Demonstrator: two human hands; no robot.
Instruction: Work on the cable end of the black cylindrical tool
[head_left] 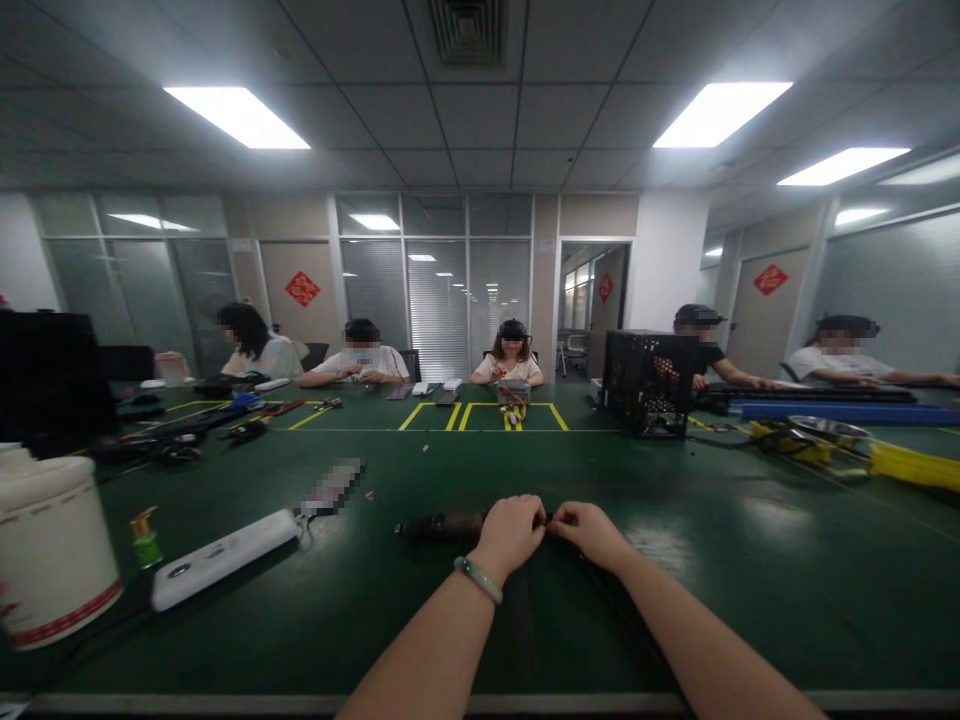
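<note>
My left hand [511,532] is closed round the right end of a dark, sleeved bundle of cable [442,525] that lies on the green table [750,580]. A pale green bracelet [478,578] sits on that wrist. My right hand [592,530] is closed in a pinch right beside the left, fingertips touching at the cable's end. What the right fingers hold is too small to make out. A dark cable runs from under the hands toward me.
A white power strip [223,557] lies to the left, beside a small bottle [146,538] and a white tub [49,545]. A black computer case [649,382] stands at the far right. Several seated people work along the table's far side and right side.
</note>
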